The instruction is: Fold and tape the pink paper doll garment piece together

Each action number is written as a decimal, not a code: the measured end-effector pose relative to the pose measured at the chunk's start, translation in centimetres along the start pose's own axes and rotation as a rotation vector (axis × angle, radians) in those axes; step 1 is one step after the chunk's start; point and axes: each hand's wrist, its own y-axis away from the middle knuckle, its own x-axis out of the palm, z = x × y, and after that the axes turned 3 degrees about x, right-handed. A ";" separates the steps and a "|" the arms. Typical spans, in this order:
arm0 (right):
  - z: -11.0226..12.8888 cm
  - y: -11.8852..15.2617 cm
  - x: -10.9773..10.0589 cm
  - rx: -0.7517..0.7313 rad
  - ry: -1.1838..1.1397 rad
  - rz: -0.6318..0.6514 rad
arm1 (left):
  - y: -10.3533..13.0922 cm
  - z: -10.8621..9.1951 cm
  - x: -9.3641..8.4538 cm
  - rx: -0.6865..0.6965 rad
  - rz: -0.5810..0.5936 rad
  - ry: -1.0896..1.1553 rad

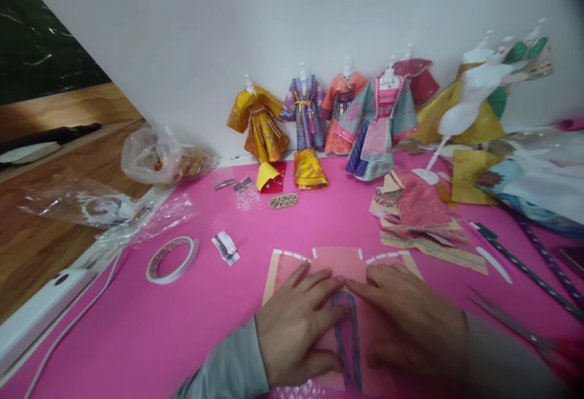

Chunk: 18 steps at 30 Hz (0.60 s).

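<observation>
A pink fabric or paper piece (337,258) with cream side edges and white strips along its upper edge lies flat on the pink table surface. A grey-blue narrow frame-shaped strip (354,326) runs down its middle. My left hand (298,320) lies on the left part of the piece, fingers spread, their tips near the top of the strip. On the right part rests my right hand (406,320), its index finger stretched toward the top of the strip and the other fingers bent. The two index fingertips nearly meet. Neither hand grips anything visible.
A tape roll (173,260) and a small white bundle (225,247) lie left. Scissors (515,326), pens (524,265) and fabric scraps (420,204) are right. Small dressed mannequins (305,113) stand behind, beside a bare white mannequin (465,104). A plastic bag (152,156) sits back left.
</observation>
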 end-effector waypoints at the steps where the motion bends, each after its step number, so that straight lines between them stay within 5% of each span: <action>1: 0.2 -0.1 -0.1 0.004 0.006 0.005 | 0.0 0.1 0.1 0.013 0.001 -0.001; 7: -0.1 0.0 0.7 -0.022 0.051 -0.012 | 0.0 0.2 0.3 0.043 -0.002 -0.003; 13: -0.7 0.8 2.7 -0.139 0.029 -0.268 | -0.2 -0.2 0.4 0.051 -0.059 0.036; 18: -0.5 0.4 3.7 -0.159 0.058 -0.324 | -0.5 -0.4 1.3 -0.015 -0.139 0.033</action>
